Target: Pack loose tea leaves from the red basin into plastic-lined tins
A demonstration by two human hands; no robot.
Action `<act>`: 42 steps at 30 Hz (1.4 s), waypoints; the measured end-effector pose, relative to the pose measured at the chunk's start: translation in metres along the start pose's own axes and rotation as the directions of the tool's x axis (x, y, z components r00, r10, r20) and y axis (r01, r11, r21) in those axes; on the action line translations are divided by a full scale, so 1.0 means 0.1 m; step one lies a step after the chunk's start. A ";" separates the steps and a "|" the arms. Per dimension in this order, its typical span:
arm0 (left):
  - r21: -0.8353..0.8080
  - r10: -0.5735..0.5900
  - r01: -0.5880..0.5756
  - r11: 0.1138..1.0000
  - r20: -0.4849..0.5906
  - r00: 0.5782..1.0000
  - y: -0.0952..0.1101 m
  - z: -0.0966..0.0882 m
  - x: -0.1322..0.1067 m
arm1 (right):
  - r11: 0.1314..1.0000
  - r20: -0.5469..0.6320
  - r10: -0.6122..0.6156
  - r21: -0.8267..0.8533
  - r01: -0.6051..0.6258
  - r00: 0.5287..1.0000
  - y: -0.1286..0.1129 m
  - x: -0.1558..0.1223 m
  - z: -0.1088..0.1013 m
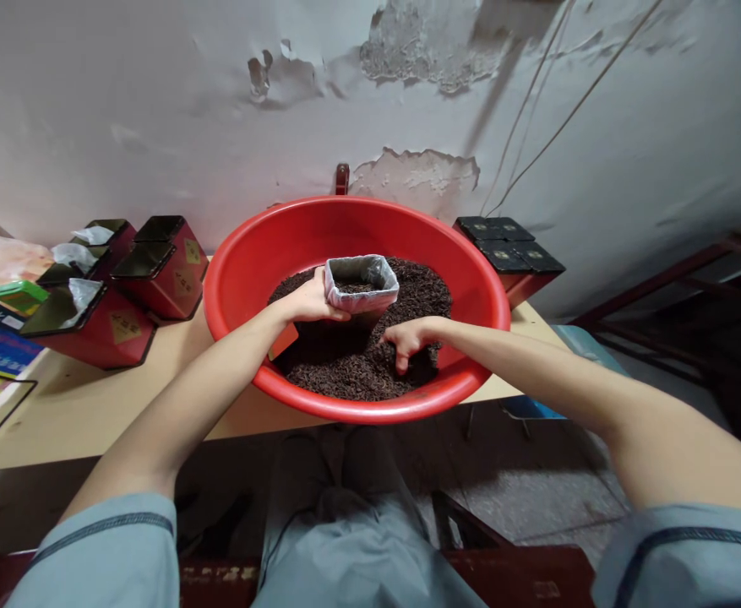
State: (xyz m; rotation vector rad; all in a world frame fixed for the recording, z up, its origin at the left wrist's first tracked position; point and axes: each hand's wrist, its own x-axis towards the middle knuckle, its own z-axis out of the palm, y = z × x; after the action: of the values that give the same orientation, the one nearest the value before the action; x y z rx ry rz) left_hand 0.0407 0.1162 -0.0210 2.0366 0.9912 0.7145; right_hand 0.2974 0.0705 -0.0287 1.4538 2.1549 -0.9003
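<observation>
My left hand (316,297) grips the side of a tin (367,297) lined with a clear plastic bag, its open mouth facing up. Some dark contents show inside the tin. It is held over a large red basin (357,411) that holds a heap of dark loose tea leaves (351,378). Down at the right of the heap is my right hand (408,339), thumb and fingers apart at the leaves; some fingertips are hidden. Below my left wrist, an orange flat piece (283,340) shows inside the basin.
Open red tins (117,325) stand on the left of the table (237,422), some with plastic liners sticking out. Black-lidded tins (509,253) are grouped at the right. A peeling wall (173,110) rises behind. A blue stool (589,346) is at lower right.
</observation>
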 end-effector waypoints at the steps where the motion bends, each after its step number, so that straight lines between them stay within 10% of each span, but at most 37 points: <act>1: 0.008 -0.019 0.020 1.000 -0.007 1.000 0.00 0.00 0.00 | 0.999 0.043 -0.033 0.043 0.031 0.999 0.03 -0.02 -0.05; 11: -0.048 0.026 -0.027 0.998 -0.018 0.999 0.02 0.02 -0.01 | 0.995 -0.310 0.006 -0.089 -0.035 0.951 0.37 -0.51 -0.90; 18: -0.106 0.108 -0.104 0.989 0.035 0.993 0.20 -0.01 -0.05 | 0.973 -0.526 -0.176 -0.220 0.067 0.832 -0.19 -0.71 -1.52; 24: -0.029 0.007 -0.008 1.000 -0.011 1.000 0.11 -0.02 -0.04 | 0.890 -0.494 -0.388 -0.420 0.177 0.778 -0.77 -0.37 -1.38; 36: 0.139 -0.070 0.062 0.988 0.056 0.996 -0.02 -0.04 -0.01 | 0.904 -0.519 -0.415 -0.325 0.277 0.747 -0.66 -0.48 -1.29; 40: 0.133 -0.052 0.048 0.990 0.025 0.998 -0.14 0.00 0.04 | 0.975 -0.771 -0.221 -0.160 0.154 0.598 -0.35 -0.62 -1.13; 42: 0.163 -0.055 0.047 0.986 0.044 0.998 -0.17 0.01 0.06 | 0.999 -0.780 0.020 -0.012 -0.047 0.625 -0.11 -0.63 -0.99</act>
State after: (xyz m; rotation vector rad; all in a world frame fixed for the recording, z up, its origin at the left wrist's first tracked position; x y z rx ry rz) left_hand 0.0382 0.1277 -0.0343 2.1487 1.0998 0.5713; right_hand 0.3146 0.0936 0.0852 2.1394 2.6743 -0.1715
